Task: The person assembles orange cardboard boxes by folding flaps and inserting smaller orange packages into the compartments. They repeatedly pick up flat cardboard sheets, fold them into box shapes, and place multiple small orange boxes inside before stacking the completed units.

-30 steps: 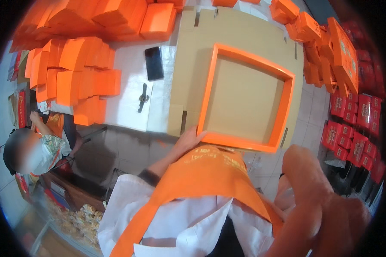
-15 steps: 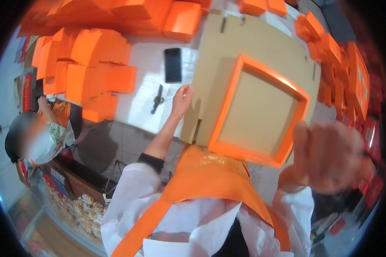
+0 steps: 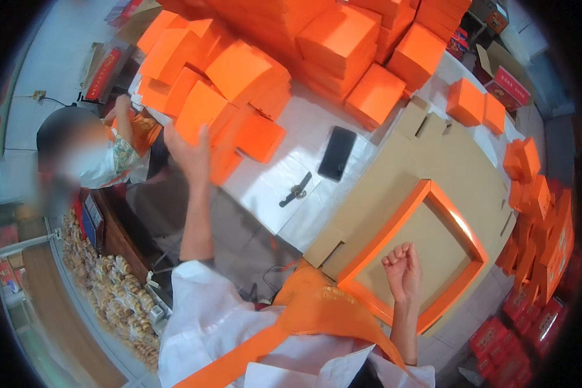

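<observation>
I log: left hand [image 3: 191, 154], spread wide, near stacked orange rectangular boxes [image 3: 242, 74]; right hand [image 3: 403, 275], curled narrow, over orange square frame [image 3: 388, 233]; some open white tabletop [image 3: 309, 139] before tan cardboard's edge [image 3: 326, 244].

This looks like the packing area of a food shop: at the near left, clear-bagged golden snacks [image 3: 119, 291], apparently baked, lie heaped in rows. Stacks of matching orange boxes [image 3: 339, 39] crowd the far side of a white-covered table [image 3: 317, 142], while red printed packages [image 3: 501, 343] are piled at the right. A co-worker [image 3: 126, 152] sits at the left, in orange like the camera wearer's apron [image 3: 317, 304].
</observation>
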`<state>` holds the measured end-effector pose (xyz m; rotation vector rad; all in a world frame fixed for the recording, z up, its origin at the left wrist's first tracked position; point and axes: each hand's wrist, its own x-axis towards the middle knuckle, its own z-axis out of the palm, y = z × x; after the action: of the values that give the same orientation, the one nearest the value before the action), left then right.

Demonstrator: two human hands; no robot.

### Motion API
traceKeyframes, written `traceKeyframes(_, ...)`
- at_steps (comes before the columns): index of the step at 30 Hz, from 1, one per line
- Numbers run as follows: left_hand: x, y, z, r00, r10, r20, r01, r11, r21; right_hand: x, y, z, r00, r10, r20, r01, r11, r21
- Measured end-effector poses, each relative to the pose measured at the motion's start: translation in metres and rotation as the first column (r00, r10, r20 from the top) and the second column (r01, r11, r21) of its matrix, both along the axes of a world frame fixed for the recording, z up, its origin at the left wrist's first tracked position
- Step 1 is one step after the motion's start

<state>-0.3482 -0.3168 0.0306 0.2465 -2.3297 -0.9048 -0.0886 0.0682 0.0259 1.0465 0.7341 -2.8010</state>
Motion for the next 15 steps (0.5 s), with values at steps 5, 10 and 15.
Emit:
traceKeyframes(5, 0.004, -0.043, -0.021, 0.885, -0.44, 0.151, -0.153, 0.032, 0.988, -0.05, -0.022, -0.001, 0.993, 0.118, -0.02, -0.118, 0.993, -0.006)
traceKeyframes(10, 0.0, -0.02, -0.024, 0.9, -0.411, 0.145, -0.173, -0.031, 0.984, -0.062, -0.041, -0.007, 0.978, 0.208, -0.034, -0.208, 0.978, 0.003)
traceKeyframes(15, 0.0, -0.032, -0.033, 0.865, -0.482, 0.138, -0.212, -0.103, 0.972, -0.048, -0.047, -0.021, 0.974, 0.226, 0.003, -0.226, 0.974, -0.03)
